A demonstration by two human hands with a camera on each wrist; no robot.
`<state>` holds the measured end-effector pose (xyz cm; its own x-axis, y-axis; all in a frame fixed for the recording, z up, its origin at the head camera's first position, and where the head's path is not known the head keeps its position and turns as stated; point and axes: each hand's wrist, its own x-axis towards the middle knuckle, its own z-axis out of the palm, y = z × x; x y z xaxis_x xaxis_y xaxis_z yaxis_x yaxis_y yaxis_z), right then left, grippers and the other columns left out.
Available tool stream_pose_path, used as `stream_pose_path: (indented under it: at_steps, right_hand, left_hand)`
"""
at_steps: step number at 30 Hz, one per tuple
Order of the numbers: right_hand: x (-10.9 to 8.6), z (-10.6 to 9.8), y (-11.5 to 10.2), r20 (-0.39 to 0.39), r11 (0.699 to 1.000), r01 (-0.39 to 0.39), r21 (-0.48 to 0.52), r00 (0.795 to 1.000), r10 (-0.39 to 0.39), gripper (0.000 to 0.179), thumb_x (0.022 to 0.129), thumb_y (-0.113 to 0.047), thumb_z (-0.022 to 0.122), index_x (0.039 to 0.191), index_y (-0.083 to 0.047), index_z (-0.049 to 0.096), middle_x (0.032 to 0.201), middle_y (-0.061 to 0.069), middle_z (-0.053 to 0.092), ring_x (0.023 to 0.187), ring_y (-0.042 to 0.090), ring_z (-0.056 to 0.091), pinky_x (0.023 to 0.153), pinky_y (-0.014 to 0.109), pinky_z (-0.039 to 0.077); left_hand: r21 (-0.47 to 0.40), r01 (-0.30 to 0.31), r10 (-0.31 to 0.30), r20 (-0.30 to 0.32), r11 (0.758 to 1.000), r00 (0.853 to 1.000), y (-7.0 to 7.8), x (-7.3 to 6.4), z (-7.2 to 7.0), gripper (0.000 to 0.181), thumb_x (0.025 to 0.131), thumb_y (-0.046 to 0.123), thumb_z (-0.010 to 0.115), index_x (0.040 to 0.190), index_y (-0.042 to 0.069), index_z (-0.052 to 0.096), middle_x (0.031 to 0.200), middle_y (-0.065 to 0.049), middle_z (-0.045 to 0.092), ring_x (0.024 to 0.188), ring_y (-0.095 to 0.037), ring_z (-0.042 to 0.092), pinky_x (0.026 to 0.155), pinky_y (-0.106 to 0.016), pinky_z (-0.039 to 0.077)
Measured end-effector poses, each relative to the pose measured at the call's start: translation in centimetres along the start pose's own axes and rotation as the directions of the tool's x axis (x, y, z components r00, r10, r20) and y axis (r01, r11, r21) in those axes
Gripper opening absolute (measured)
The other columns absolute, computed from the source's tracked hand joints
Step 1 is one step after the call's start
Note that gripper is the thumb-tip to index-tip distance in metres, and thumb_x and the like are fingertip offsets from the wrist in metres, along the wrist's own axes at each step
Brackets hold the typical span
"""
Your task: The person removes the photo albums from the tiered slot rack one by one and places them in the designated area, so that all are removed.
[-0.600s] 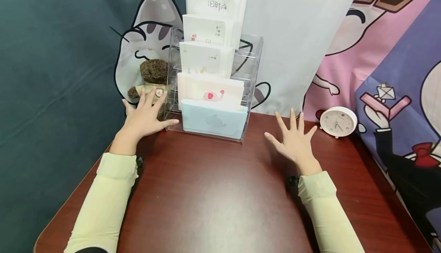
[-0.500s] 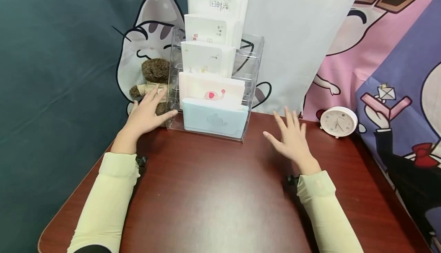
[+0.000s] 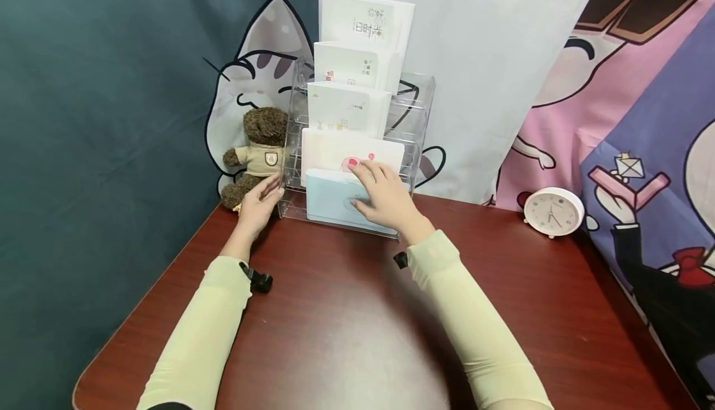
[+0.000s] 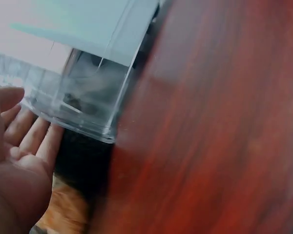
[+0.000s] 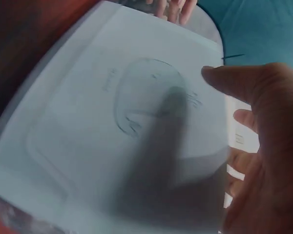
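Observation:
A clear acrylic rack [image 3: 414,115] with several tiers holds booklets. In its lowest tier stands a light blue booklet [image 3: 326,196] with a whale drawing; a pale booklet [image 3: 324,146] with a red elephant stands behind. My left hand [image 3: 256,208] is at the rack's left side, its fingers extended along the clear side panel in the left wrist view. My right hand [image 3: 391,202] is over the blue booklet's upper edge. In the right wrist view its thumb [image 5: 234,80] hovers before the cover, casting a shadow, and the other fingers reach behind the top edge, partly hidden.
A brown teddy bear [image 3: 262,149] in a beige shirt sits left of the rack. A white alarm clock [image 3: 553,211] stands at the right back. White booklets [image 3: 343,109] fill the upper tiers. Cartoon-printed curtains back the dark red table [image 3: 346,311].
My right hand has moved left from the bare table to the blue booklet. My left hand has come down and inward to the rack's side, uncovering the bear. The head view has shifted slightly.

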<state>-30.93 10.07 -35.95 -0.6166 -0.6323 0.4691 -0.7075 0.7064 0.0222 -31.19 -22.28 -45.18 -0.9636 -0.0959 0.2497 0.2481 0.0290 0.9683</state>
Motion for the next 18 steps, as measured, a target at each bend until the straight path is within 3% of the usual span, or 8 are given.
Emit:
stream_pose_path:
  at_steps: [3, 5, 8, 11, 14, 18]
  right_hand:
    - [0.6, 1.2, -0.4, 0.027, 0.996, -0.057, -0.068, 0.998, 0.059, 0.072, 0.091, -0.044, 0.07, 0.154, -0.03, 0.04, 0.14, 0.009, 0.052, 0.13, 0.033, 0.047, 0.101, 0.055, 0.042]
    - [0.5, 1.5, -0.4, 0.021, 0.994, -0.055, -0.093, 0.998, 0.058, 0.067, 0.091, -0.042, 0.071, 0.152, -0.036, 0.043, 0.126, 0.008, 0.056, 0.117, 0.029, 0.053, 0.09, 0.051, 0.047]
    - [0.5, 1.6, -0.4, -0.005, 0.991, -0.004, -0.137, 1.0, 0.003, 0.062, 0.091, -0.038, 0.073, 0.148, -0.041, 0.048, 0.104, 0.008, 0.058, 0.092, 0.026, 0.056, 0.067, 0.043, 0.05]
    - [0.7, 1.1, -0.5, 0.017, 0.983, 0.096, -0.154, 0.995, -0.094, 0.065, 0.09, -0.033, 0.076, 0.149, -0.041, 0.048, 0.081, 0.005, 0.056, 0.069, 0.023, 0.051, 0.05, 0.038, 0.044]
    - [0.9, 0.8, -0.5, 0.091, 0.975, 0.179, -0.133, 0.982, -0.168, 0.071, 0.09, -0.029, 0.076, 0.153, -0.04, 0.043, 0.062, 0.0, 0.048, 0.055, 0.02, 0.043, 0.045, 0.036, 0.038]
    - [0.3, 1.3, -0.9, 0.13, 0.978, 0.192, -0.086, 0.975, -0.18, 0.076, 0.091, -0.021, 0.074, 0.154, -0.042, 0.039, 0.054, -0.004, 0.041, 0.049, 0.018, 0.035, 0.045, 0.033, 0.034]
  left_hand:
    - [-0.085, 0.026, -0.024, 0.021, 0.996, 0.999, -0.2, -0.2, -0.4, 0.053, 0.099, 0.007, 0.065, 0.15, 0.007, 0.048, 0.152, -0.016, 0.047, 0.139, -0.024, 0.046, 0.104, -0.02, 0.045]
    - [-0.102, 0.042, -0.039, 0.03, 0.994, 0.999, 0.0, -0.6, -0.3, 0.054, 0.097, 0.006, 0.067, 0.149, 0.006, 0.05, 0.151, -0.016, 0.047, 0.138, -0.024, 0.047, 0.102, -0.019, 0.047]
    - [-0.093, 0.041, -0.039, 0.026, 0.995, 0.999, 0.6, -1.0, 0.1, 0.054, 0.096, 0.005, 0.069, 0.147, 0.005, 0.052, 0.149, -0.017, 0.049, 0.138, -0.025, 0.048, 0.102, -0.02, 0.048]
    - [-0.061, 0.041, -0.04, 0.017, 0.997, 0.999, 1.0, -1.1, 0.3, 0.053, 0.095, 0.005, 0.07, 0.145, 0.006, 0.054, 0.146, -0.016, 0.052, 0.137, -0.026, 0.049, 0.1, -0.019, 0.048]
    - [-0.065, 0.032, -0.03, 0.02, 0.997, 0.999, 1.1, -1.0, 0.1, 0.051, 0.096, 0.003, 0.068, 0.145, 0.005, 0.054, 0.146, -0.017, 0.052, 0.136, -0.027, 0.049, 0.1, -0.018, 0.048]
    - [-0.056, 0.03, -0.029, 0.021, 0.998, 0.999, 0.8, -1.0, -0.1, 0.05, 0.096, 0.004, 0.068, 0.144, 0.005, 0.054, 0.145, -0.016, 0.053, 0.136, -0.025, 0.049, 0.101, -0.018, 0.047]
